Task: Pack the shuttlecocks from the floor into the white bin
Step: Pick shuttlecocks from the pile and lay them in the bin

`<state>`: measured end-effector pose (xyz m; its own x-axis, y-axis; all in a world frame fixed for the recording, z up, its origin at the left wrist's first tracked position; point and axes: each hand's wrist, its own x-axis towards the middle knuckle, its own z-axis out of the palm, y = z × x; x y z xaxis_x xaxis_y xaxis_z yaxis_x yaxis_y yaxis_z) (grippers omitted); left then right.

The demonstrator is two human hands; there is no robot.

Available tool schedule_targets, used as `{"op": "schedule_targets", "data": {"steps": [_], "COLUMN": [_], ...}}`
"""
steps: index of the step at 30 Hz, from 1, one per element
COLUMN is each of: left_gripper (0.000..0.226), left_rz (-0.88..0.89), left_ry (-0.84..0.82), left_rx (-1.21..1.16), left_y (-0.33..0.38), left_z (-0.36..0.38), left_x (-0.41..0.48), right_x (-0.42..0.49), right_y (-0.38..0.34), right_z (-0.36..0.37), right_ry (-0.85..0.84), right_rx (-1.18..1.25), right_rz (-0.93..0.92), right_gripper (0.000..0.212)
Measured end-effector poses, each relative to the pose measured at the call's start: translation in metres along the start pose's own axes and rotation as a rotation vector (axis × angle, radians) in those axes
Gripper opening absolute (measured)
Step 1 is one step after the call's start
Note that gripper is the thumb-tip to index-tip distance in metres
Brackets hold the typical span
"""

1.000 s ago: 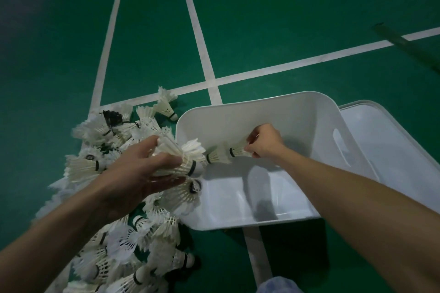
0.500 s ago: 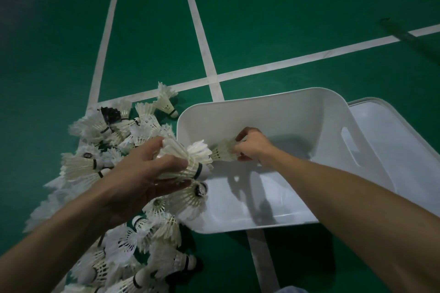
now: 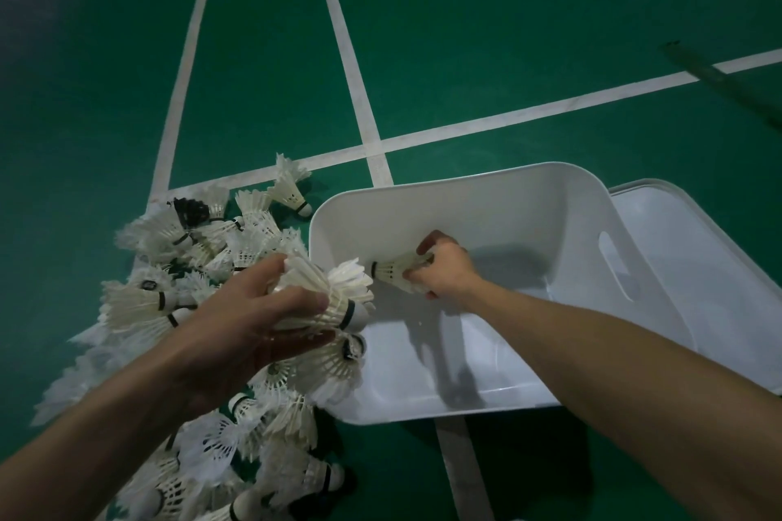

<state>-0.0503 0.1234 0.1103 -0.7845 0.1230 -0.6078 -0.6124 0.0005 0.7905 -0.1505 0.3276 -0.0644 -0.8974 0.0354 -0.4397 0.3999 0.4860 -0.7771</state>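
A white bin [image 3: 571, 250] stands on the green floor at centre right. A heap of white feather shuttlecocks [image 3: 169, 309] lies to its left, reaching the bin's left wall. My left hand [image 3: 249, 321] grips a bunch of shuttlecocks [image 3: 326, 296] over the bin's left rim, corks pointing right. My right hand [image 3: 444, 271] is inside the bin near its left wall, fingers curled round one shuttlecock [image 3: 391, 271] with its cork pointing left. The bin's floor shows no loose shuttlecocks.
A white lid [image 3: 698, 266] lies flat against the bin's right side. White court lines [image 3: 351, 68] cross the floor behind the bin. A dark strip [image 3: 719, 76] lies at the far right. One shuttlecock [image 3: 290, 186] sits apart at the heap's far end.
My right hand has sunk lower in the bin with its shuttlecock. My left hand stays over the rim with its bunch.
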Motion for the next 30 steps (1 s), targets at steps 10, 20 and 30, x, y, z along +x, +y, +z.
{"op": "schedule_targets", "data": {"steps": [10,20,30], "left_gripper": [0.048,0.053,0.056], "left_rz": [0.021,0.033,0.075], "left_ry": [-0.001,-0.011,-0.018], "left_rx": [-0.014,0.015,0.038], "left_y": [0.004,0.005,0.002], "left_z": [0.010,0.016,0.026], "left_x": [0.000,0.003,0.007], "right_x": [-0.001,-0.014,-0.066], "right_y": [0.004,0.006,-0.049], "right_z": [0.002,-0.013,-0.060], "right_ry": [-0.038,-0.084,-0.103], "right_rx": [-0.153,-0.116,0.329], "right_rz": [-0.121,-0.147,-0.135], "right_gripper": [0.054,0.070,0.020]}}
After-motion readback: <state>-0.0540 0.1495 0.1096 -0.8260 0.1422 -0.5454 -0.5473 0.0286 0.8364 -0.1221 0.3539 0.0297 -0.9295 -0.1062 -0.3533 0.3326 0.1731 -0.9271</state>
